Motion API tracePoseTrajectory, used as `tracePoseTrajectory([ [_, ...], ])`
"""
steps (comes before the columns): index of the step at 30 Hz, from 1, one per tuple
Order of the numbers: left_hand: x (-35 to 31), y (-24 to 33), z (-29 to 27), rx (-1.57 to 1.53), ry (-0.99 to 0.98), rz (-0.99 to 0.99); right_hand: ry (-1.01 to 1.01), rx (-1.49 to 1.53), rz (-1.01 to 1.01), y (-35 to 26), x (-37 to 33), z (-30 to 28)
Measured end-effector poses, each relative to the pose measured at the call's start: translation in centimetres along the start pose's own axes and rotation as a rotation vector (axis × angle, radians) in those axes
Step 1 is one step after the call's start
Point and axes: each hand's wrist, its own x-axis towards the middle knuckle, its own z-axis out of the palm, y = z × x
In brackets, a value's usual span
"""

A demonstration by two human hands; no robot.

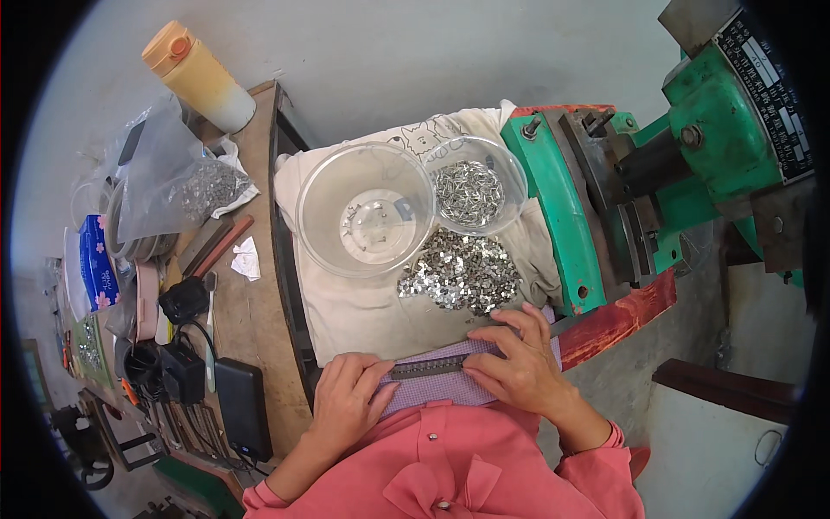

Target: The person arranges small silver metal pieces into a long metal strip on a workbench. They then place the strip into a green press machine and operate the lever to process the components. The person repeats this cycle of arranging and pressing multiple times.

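Note:
A dark, narrow strip with a row of small notches or parts along it (425, 367) lies crosswise on a purple checked cloth (405, 400) in front of me. My left hand (350, 389) pinches its left end between thumb and fingers. At the other end, my right hand (525, 368) holds the strip with its thumb and lower fingers, the upper fingers raised toward a heap of small shiny metal pieces (458, 275). Beyond the heap stand a large clear plastic tub (322, 186) with a few small bits inside and a smaller clear tub (517, 173) holding many thin metal pins.
On the right stands a green press (566, 216) with dark steel parts. To the left, a wooden bench (259, 320) carries a yellow-white bottle (201, 78), a plastic bag of metal bits (164, 190), a black power bank (242, 406), cables and tools. A pale cloth (333, 316) lies under the tubs.

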Motion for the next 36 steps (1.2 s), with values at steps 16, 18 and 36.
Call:
tracePoseTrajectory([
  [16, 0.1, -0.2, 0.2, 0.094, 0.116, 0.157, -0.078, -0.059, -0.064, -0.2, 0.7, -0.6],
  [18, 0.0, -0.3, 0.1, 0.165, 0.085, 0.197, -0.033, -0.055, -0.058, -0.3, 0.5, -0.5],
  [36, 0.5, 0.2, -0.2, 0.079, 0.012, 0.143, -0.051, -0.14, -0.174, -1.9, 1.4, 1.6],
])
